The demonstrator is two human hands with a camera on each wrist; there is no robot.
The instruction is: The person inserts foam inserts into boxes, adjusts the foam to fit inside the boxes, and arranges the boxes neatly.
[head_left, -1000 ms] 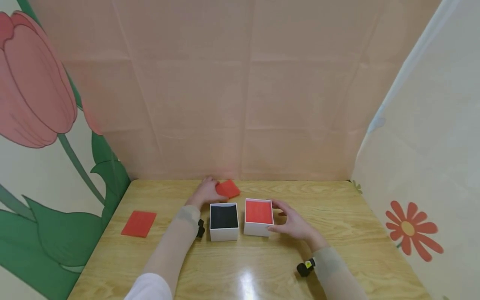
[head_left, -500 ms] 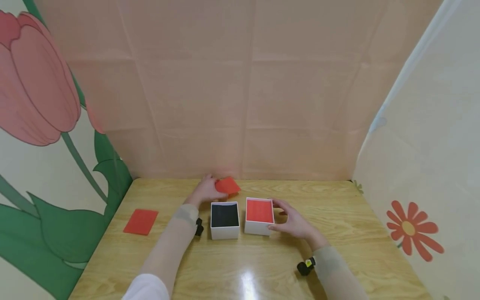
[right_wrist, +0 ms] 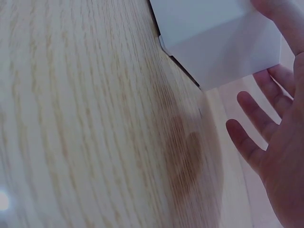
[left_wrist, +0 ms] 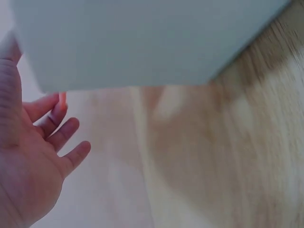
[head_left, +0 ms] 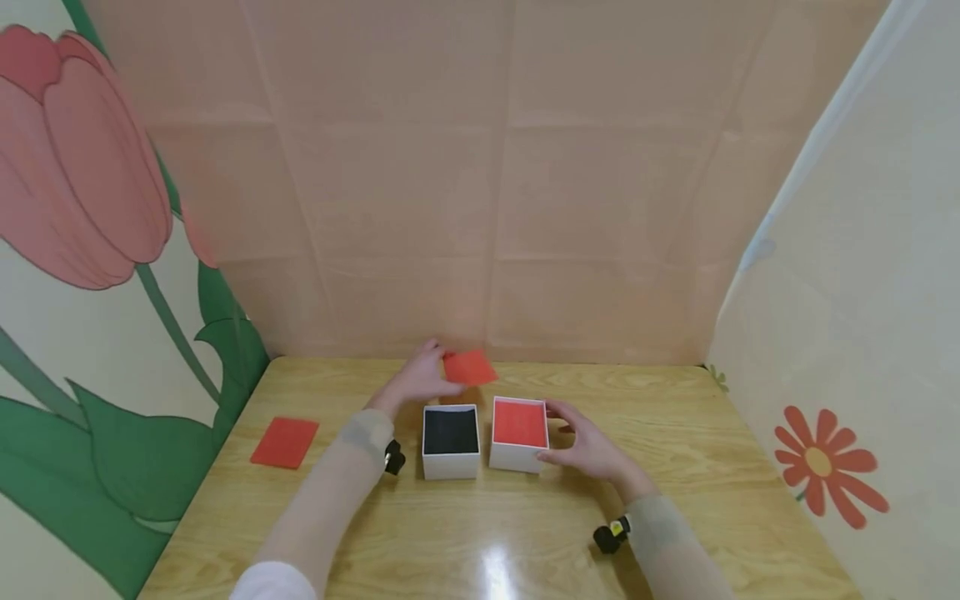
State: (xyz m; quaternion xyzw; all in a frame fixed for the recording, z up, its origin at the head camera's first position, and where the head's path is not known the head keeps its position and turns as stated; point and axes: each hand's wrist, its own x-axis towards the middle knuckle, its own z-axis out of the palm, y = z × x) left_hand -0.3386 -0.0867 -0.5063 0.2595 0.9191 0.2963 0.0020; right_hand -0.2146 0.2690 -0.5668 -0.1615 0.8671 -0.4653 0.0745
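My left hand pinches a thin red square by its left side, raised behind the two boxes. In the left wrist view, a red sliver shows by the fingers, partly behind the pale box wall. A white box with a black inside or contents stands just in front of this hand. To its right is a second white box with a flat red square in it. My right hand grips that box's right side between thumb and fingers; two fingers extend free in the right wrist view.
Another red square lies flat on the wooden table at the left. A peach cloth backdrop rises behind the table's far edge. Flower-printed cloths flank both sides.
My left hand has lifted the red square from the table at the back and moved it slightly right. The right hand stays at its box.
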